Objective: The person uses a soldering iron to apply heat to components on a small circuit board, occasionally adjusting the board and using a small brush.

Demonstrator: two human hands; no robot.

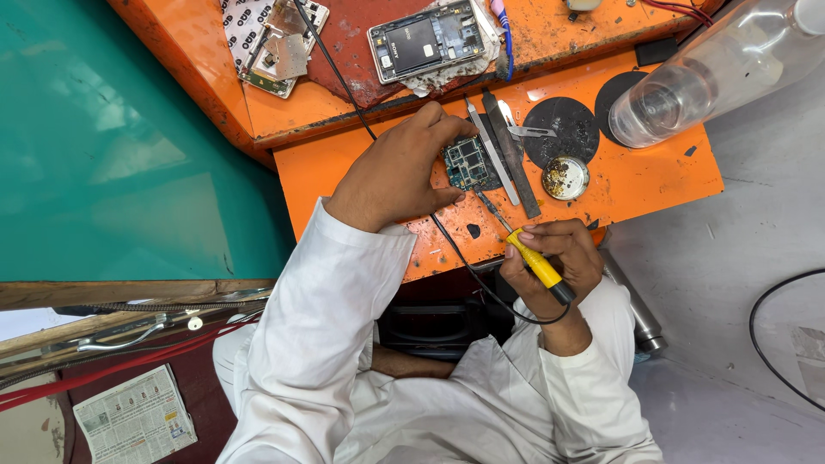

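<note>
My left hand [400,167] pinches a small green circuit board [467,162] flat against the orange bench [636,180]. My right hand [550,262] grips a soldering iron with a yellow handle [537,262]; its thin metal tip [490,204] points up and left and ends just below the board. A black cord [464,262] runs from the iron's back end under my left wrist. Both arms wear white sleeves.
Beside the board lie tweezers [490,150], a dark flat tool [511,155], black round pads [563,129] and a small round tin [565,178]. An opened phone [425,39] and loose phone parts [279,43] rest on the upper shelf. A clear plastic bottle [713,69] lies at right.
</note>
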